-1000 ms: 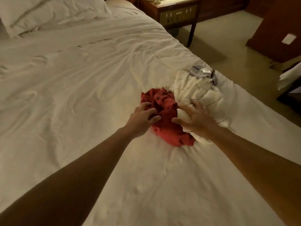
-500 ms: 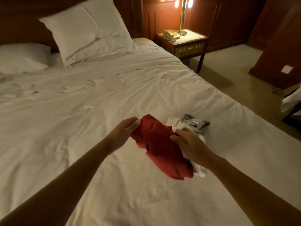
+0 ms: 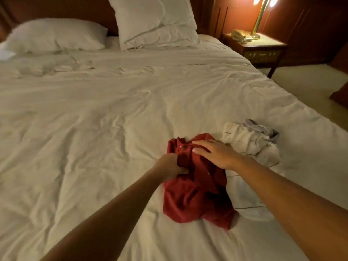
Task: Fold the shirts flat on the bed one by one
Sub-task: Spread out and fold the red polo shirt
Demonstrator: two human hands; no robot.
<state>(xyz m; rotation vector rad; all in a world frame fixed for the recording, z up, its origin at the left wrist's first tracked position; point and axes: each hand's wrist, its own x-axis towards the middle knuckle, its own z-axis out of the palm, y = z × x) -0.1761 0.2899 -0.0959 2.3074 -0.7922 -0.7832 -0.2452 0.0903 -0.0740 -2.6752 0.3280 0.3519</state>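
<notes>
Red rumpled shirt (image 3: 192,200), left hand (image 3: 169,164) gripping, right hand (image 3: 216,153) flat atop

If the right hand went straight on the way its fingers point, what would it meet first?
The right hand would likely meet more of the crumpled red shirt under it, then bare white bed sheet. The left hand, gripping the shirt, seems off that line; depth unclear.
</notes>
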